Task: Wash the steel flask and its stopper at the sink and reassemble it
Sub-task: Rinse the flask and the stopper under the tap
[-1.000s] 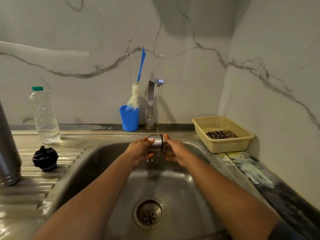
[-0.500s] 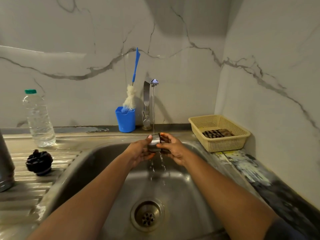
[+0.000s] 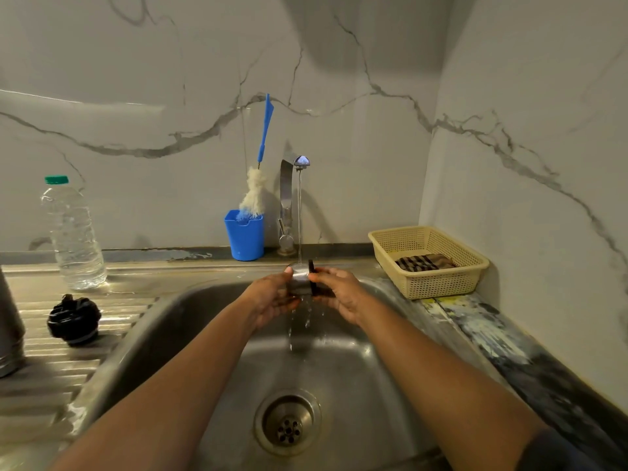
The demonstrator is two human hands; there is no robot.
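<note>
A small steel cap with a black rim [image 3: 301, 274] lies sideways under the running tap [image 3: 300, 162], held between both hands over the sink [image 3: 190, 321]. My left hand [image 3: 272, 299] grips its steel end, my right hand [image 3: 339, 294] grips its black-rimmed end. Water falls onto the cap and drips into the basin. The steel flask body [image 3: 10, 334] stands at the far left edge, partly cut off. The black stopper [image 3: 74, 319] sits on the ribbed drainboard beside it.
A clear water bottle with a green cap [image 3: 73, 236] stands at the back left. A blue cup holding a bottle brush [image 3: 245, 232] is beside the tap. A beige basket with a cloth [image 3: 430, 261] sits right of the sink. The drain [image 3: 288, 424] lies near.
The cap has turned in my hands under the stream, its black rim now showing toward the right. Both hands stay in place over the basin.
</note>
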